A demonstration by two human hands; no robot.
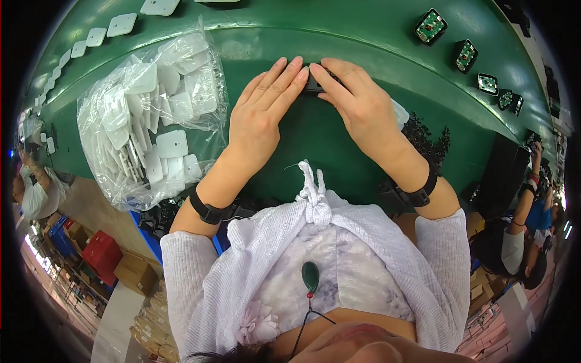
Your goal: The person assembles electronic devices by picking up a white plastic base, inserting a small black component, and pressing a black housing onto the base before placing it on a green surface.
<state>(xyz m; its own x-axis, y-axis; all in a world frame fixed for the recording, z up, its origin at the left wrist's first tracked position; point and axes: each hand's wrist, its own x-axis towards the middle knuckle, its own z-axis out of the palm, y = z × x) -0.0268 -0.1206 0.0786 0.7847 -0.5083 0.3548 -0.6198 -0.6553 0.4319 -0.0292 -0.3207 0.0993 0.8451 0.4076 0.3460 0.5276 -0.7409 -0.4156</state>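
Closest in, at 6 o'clock, you've got a dark green pendant (310,277) hanging over your top, and just past it the knotted white cardigan (318,209). There's a black band on each wrist. Up at 12 on the green worktop (296,148) is the black housing (313,86), tucked between your hands and mostly covered by them. Your left hand (260,115) comes at it from about 11: fingers nearly straight and side by side, tips right by its left end. Thumb's hidden, so I can't tell if that hand is actually gripping. Your right hand (362,100) comes in from 1, index finger over the top and thumb at the near edge, so those fingers look closed on it. Off at 10 there's a clear plastic bag (100,115) stuffed with white plates (172,144), and past your right forearm, between 2 and 3, a heap of small black parts (420,134). Black box (499,172) at 3. Further out, a line of white plates (123,25) curves from 9 to 11, and black cases with green circuit boards (431,27) run from 1 to nearly 3.
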